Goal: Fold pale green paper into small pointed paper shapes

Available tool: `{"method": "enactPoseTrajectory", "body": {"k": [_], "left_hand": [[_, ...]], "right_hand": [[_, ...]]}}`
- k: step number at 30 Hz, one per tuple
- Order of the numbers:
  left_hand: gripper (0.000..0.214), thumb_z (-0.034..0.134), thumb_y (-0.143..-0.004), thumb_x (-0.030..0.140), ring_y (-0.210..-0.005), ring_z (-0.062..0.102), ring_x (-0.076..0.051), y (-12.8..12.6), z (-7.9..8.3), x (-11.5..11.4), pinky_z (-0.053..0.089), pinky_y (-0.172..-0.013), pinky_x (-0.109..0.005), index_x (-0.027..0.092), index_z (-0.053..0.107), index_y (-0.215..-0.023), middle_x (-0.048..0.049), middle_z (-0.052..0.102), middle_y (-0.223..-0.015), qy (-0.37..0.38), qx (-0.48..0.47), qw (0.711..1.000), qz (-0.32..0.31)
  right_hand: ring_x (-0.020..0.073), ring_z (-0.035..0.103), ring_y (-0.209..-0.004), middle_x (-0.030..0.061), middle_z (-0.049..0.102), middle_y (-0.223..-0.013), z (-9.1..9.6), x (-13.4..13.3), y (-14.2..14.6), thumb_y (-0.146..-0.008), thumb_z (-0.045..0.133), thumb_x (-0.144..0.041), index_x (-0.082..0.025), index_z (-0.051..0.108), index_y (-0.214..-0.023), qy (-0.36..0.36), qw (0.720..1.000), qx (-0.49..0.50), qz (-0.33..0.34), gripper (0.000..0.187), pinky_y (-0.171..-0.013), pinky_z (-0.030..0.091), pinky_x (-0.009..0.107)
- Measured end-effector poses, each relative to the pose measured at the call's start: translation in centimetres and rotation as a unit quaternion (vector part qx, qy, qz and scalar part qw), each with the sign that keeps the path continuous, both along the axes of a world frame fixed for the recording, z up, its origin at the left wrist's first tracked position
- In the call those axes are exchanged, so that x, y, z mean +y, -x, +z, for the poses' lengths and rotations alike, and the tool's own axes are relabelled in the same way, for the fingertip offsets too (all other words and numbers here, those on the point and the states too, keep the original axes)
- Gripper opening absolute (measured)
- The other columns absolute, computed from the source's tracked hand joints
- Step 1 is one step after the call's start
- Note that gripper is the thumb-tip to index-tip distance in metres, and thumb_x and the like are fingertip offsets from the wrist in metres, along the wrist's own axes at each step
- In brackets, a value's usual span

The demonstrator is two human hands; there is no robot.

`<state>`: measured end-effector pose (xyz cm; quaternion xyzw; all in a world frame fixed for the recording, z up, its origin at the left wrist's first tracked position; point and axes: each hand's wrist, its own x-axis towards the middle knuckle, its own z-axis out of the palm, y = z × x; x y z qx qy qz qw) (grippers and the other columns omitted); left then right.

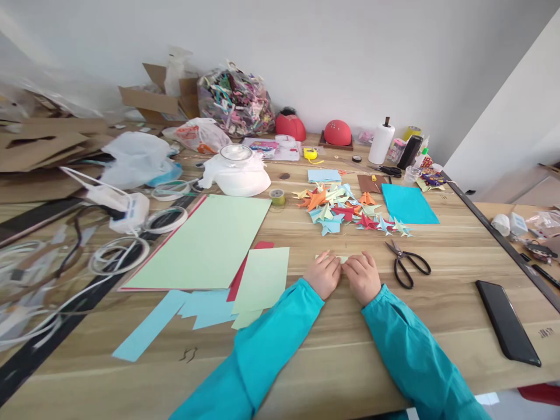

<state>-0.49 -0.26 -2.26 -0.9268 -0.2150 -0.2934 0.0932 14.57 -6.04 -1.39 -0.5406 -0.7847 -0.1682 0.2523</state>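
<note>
Both my hands rest on the wooden table over a small pale green piece of paper, mostly hidden under the fingers. My left hand has its fingers bent and pressed onto the paper's left part. My right hand presses the right part the same way. Just beyond them lies a pile of folded paper cranes in orange, red, blue and pale green. Black-handled scissors lie slightly open to the right of my right hand. Left of my left hand is a pale green paper sheet.
Large green sheets and blue paper strips lie at left. A turquoise square sits behind the scissors, a black phone at the right. A power strip with coiled cables lies far left. Bags and boxes line the wall.
</note>
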Motion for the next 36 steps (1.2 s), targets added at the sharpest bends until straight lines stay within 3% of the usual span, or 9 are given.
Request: {"method": "enactPoseTrajectory", "body": {"k": [4,10,20,23,27,31,36], "left_hand": [[0.026,0.039,-0.085,0.013,-0.100,0.058,-0.021,0.6,0.4,0.2,0.038,-0.099,-0.049,0.015,0.065,-0.090,-0.0100,0.067,-0.096,-0.004,-0.016,1.000,-0.025],[0.020,0.045,-0.082,0.012,-0.096,0.061,-0.021,2.4,1.2,1.3,0.038,-0.099,-0.051,0.015,0.066,-0.082,-0.0050,0.069,-0.093,-0.086,-0.032,0.995,-0.025],[0.024,0.043,-0.081,0.015,-0.092,0.062,-0.021,4.9,1.5,3.0,0.037,-0.097,-0.053,0.018,0.067,-0.082,-0.0064,0.069,-0.094,-0.056,-0.029,0.997,0.042],[0.023,0.043,-0.080,0.015,-0.095,0.061,-0.023,4.3,2.0,2.1,0.037,-0.096,-0.052,0.015,0.066,-0.083,-0.0087,0.069,-0.097,-0.073,-0.048,0.995,0.053],[0.024,0.045,-0.083,0.019,-0.103,0.057,-0.024,2.0,2.4,-0.2,0.037,-0.097,-0.049,0.013,0.063,-0.096,-0.0102,0.066,-0.104,-0.072,-0.052,0.996,0.011],[0.021,0.043,-0.083,0.010,-0.094,0.060,-0.021,0.7,2.1,-1.2,0.044,-0.091,-0.044,0.011,0.063,-0.090,-0.0107,0.068,-0.095,-0.092,-0.073,0.993,-0.008],[0.019,0.045,-0.082,0.008,-0.086,0.062,-0.020,0.8,2.0,-1.3,0.047,-0.087,-0.042,0.011,0.064,-0.080,-0.0094,0.069,-0.085,-0.118,-0.081,0.990,-0.012]], "right_hand": [[0.0151,0.051,-0.094,0.0006,0.067,-0.086,0.5,-0.2,-0.6,-0.086,0.047,-0.016,-0.024,0.066,-0.086,-0.019,1.000,-0.010,-0.010,0.021,-0.099,0.021,0.038],[0.0165,0.051,-0.095,-0.0008,0.068,-0.088,0.9,-0.4,-1.7,-0.083,0.048,-0.012,-0.028,0.067,-0.088,-0.031,0.999,-0.015,-0.038,0.025,-0.097,0.022,0.038],[0.0158,0.054,-0.092,0.0006,0.069,-0.086,0.8,-0.3,-2.6,-0.084,0.047,-0.013,-0.025,0.068,-0.088,-0.049,0.997,0.026,-0.061,0.024,-0.095,0.026,0.035],[0.0157,0.054,-0.092,0.0002,0.070,-0.086,0.9,-0.4,-2.4,-0.084,0.048,-0.014,-0.024,0.068,-0.088,-0.059,0.996,0.033,-0.059,0.023,-0.096,0.026,0.035],[0.0146,0.054,-0.093,-0.0002,0.070,-0.087,1.1,-0.5,-1.5,-0.085,0.047,-0.013,-0.024,0.066,-0.089,-0.061,0.998,0.026,-0.009,0.023,-0.096,0.027,0.035],[0.0145,0.055,-0.092,-0.0006,0.069,-0.086,1.2,-0.5,-0.6,-0.083,0.051,-0.013,-0.024,0.066,-0.089,-0.075,0.997,0.033,0.007,0.019,-0.096,0.029,0.035],[0.0157,0.056,-0.090,0.0000,0.069,-0.085,1.3,-0.6,0.0,-0.081,0.051,-0.010,-0.021,0.064,-0.089,-0.078,0.995,0.015,0.055,0.018,-0.094,0.032,0.037]]}}
